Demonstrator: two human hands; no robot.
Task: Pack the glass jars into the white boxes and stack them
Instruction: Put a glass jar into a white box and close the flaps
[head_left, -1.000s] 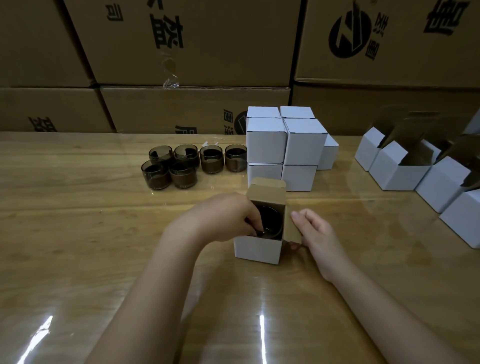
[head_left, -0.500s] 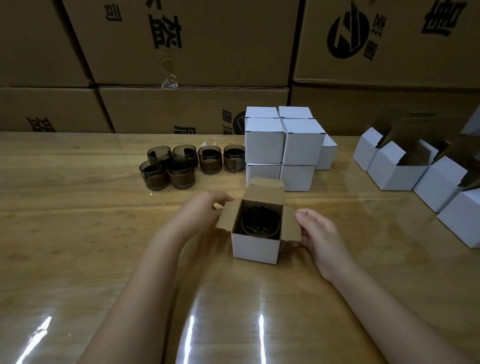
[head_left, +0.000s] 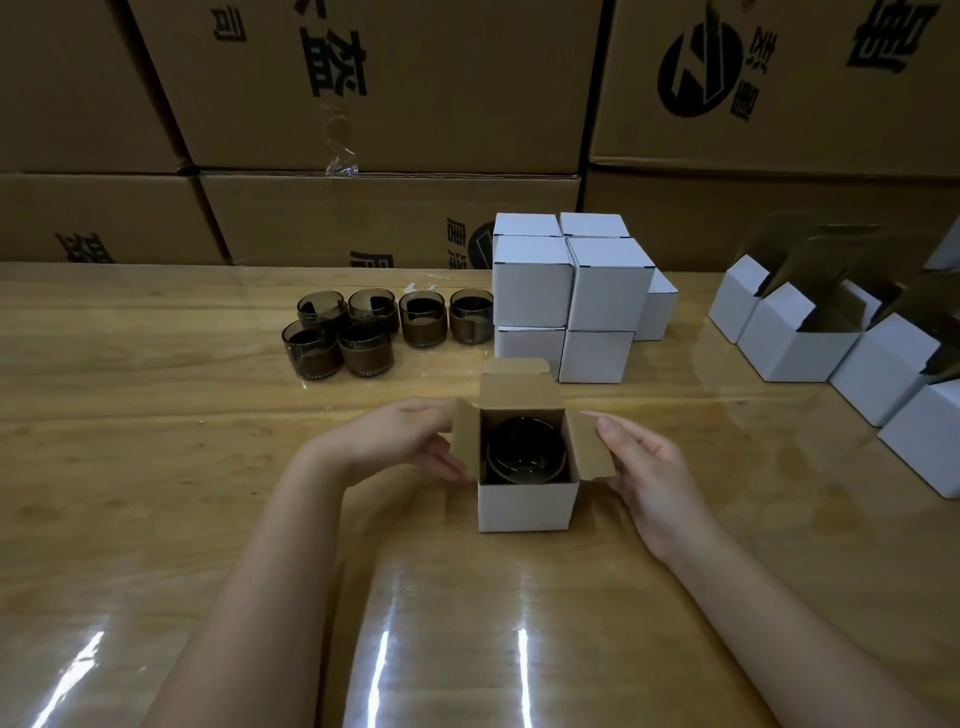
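Wooden tabletop (head_left: 156, 467), glossy, runs up to a wall of brown cartons (head_left: 389, 78). Beyond the left hand (head_left: 395, 441) and a little to its left, six loose glass jars (head_left: 384, 327) wait unpacked. That hand pinches the left side flap of the open box (head_left: 527, 504), which stands between the two hands. A dark jar (head_left: 524, 457) already sits upright inside, with the lid flap raised at the far side. The right hand (head_left: 644, 467) grasps the opposite side flap, thumb on top. Beyond the box, ahead of the right hand, stands a stack of closed white boxes (head_left: 571, 291), two layers high. Well off to that hand's right sit empty boxes (head_left: 810, 338) with their flaps up.

By my reading, this box is loaded but not yet closed. Folding the flaps, stacking it and packing the six jars remain.
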